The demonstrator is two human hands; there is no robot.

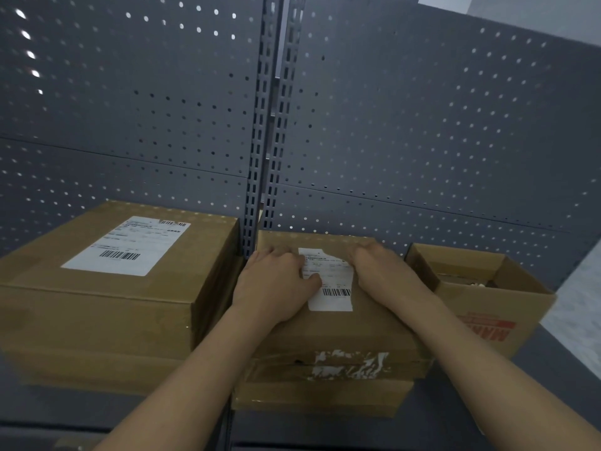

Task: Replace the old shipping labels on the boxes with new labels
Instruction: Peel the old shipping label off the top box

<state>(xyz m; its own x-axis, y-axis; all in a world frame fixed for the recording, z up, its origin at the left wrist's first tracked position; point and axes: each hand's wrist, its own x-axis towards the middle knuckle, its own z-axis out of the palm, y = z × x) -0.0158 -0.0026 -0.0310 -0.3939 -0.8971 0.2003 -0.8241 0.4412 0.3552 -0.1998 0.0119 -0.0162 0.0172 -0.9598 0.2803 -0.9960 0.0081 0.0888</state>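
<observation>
Grey pegboard (422, 125) stands behind the shelf (553, 369). On the middle box (341, 330), the left hand (276, 281) lies flat on the white label (335, 284). The right hand (380, 268) bends at its edge; I cannot tell if it pinches. A fast pull might rip the label and leave bits.

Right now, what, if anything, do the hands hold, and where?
The left hand presses the shipping label's left side flat; whether the right hand pinches its right edge cannot be told.
</observation>
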